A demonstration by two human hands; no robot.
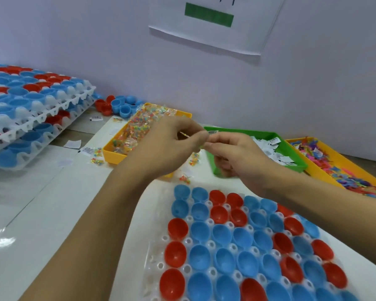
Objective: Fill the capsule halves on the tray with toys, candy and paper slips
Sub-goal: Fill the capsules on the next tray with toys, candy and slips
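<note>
2 hands meet above the far edge of the tray (pixel 154 255), fingertip to fingertip, over the gap between the candy bin (pixel 114 152) and the green bin (pixel 276 137). The left hand (pixel 167 146) has its fingers curled, thumb against forefinger, pinching a small thin item; the right hand (pixel 232 155) pinches the same item from the other side. It looks like a paper slip (pixel 212 132) with dark print, too small to read, and whether a second piece lies with it cannot be told.

The capsule halves (pixel 221 235), red and blue, sit open side up in the white tray directly below and nearer the person than the hands, so the coming move is judged to be a short drop down and back toward the body. The tray's long axis runs from near left to far right. Both hands stand about equally near the far rows; the left is nearer the left column, the right nearer the blue cups at mid-row. All visible cups appear unfilled.

A yellow toy bin (pixel 313 168) lies far right, stacked filled trays (pixel 59 118) far left on the desk (pixel 52 213). A wall sheet (pixel 248 38) bears a green bar; its writing is cut off. No brand is legible.
</note>
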